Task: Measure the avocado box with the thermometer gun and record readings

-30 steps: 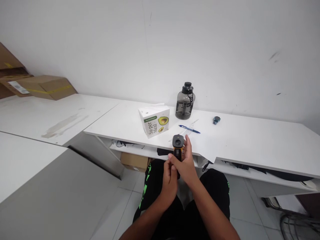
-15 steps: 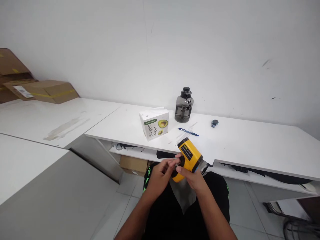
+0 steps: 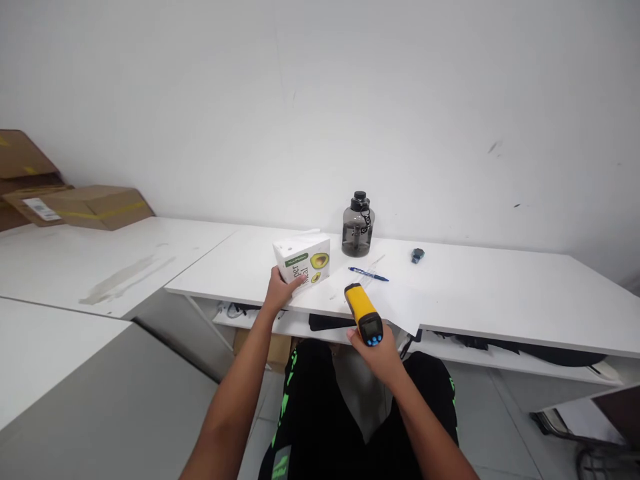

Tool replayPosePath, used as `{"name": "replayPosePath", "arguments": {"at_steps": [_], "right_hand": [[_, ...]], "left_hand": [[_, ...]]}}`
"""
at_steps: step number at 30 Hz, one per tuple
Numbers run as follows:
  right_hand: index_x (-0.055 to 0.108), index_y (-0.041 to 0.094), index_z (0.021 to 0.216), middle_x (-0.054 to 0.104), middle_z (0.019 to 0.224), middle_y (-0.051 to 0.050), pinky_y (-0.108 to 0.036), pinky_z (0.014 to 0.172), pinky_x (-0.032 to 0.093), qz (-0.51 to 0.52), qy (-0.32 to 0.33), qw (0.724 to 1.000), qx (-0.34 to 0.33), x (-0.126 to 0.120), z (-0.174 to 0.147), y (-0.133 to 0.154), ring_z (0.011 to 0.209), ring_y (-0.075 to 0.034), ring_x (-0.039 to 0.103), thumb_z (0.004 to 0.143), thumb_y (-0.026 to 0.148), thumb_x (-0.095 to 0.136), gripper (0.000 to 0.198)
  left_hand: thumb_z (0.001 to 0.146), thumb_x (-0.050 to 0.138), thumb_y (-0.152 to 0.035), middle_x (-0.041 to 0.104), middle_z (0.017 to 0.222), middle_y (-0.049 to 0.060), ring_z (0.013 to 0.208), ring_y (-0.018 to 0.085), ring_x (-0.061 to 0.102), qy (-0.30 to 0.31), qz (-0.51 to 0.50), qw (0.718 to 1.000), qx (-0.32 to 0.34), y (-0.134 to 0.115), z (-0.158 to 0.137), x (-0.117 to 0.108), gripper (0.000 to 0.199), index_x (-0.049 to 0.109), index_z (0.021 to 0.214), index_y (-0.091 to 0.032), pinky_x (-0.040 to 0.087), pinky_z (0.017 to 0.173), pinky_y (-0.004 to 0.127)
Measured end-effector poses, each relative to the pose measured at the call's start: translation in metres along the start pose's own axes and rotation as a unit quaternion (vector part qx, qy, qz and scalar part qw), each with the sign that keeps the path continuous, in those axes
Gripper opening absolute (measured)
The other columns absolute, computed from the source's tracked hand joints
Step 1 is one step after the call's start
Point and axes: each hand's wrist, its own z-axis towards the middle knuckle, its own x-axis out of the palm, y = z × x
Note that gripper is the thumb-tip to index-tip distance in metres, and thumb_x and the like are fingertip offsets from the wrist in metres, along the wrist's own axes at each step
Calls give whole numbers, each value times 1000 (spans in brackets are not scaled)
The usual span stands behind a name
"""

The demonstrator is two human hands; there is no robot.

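Note:
My left hand (image 3: 281,291) grips the lower left corner of a white box (image 3: 305,252) printed with avocados, thumb across its front and fingers behind its left side. The box stands near the table's front edge. In my right hand (image 3: 379,351) is a yellow and black infrared thermometer gun (image 3: 362,308), its small screen and blue buttons facing me and its nose pointing toward the wall. My right palm and fingers hide its handle. A blue pen (image 3: 369,274) lies on the table just beyond the thermometer.
Behind the pen stands a dark translucent water jug (image 3: 357,230) by the wall. A dark watch-like item (image 3: 417,255) lies to its right. Cardboard boxes (image 3: 97,207) sit on the left table. Under the tabletop runs a shelf (image 3: 293,325) with several items.
My left hand has left the thermometer and taken hold of the white box. My right hand has turned the thermometer so its screen faces me. The view has shifted slightly.

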Motion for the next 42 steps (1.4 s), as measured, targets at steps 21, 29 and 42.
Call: {"name": "replayPosePath", "arguments": {"at_steps": [21,29,42], "right_hand": [[49,24,80,60,67,2,-25,52,36,-137,184,967,-110,-35,-28,43,56,-15,53,70,17,57,15],[55,24,92,69,79,-1,-27,55,40,-157,194,962,-114,-38,-35,37,63,-19,62,66,14,57,27],[58,22,101,71,82,-2,-28,57,43,-162,183,961,-127,-42,-38,27,67,-21,65,66,15,57,37]], "left_hand": [[51,85,-47,72,91,9,86,30,70,-3,-127,992,-14,-28,-162,-13,85,49,123,-19,59,74,44],[49,83,-51,73,87,8,86,33,71,14,-125,992,-25,-29,-167,-14,87,51,124,-19,60,76,49],[54,81,-56,72,91,9,84,30,70,-30,-125,992,7,-44,-181,1,85,52,124,-18,59,76,46]]}}
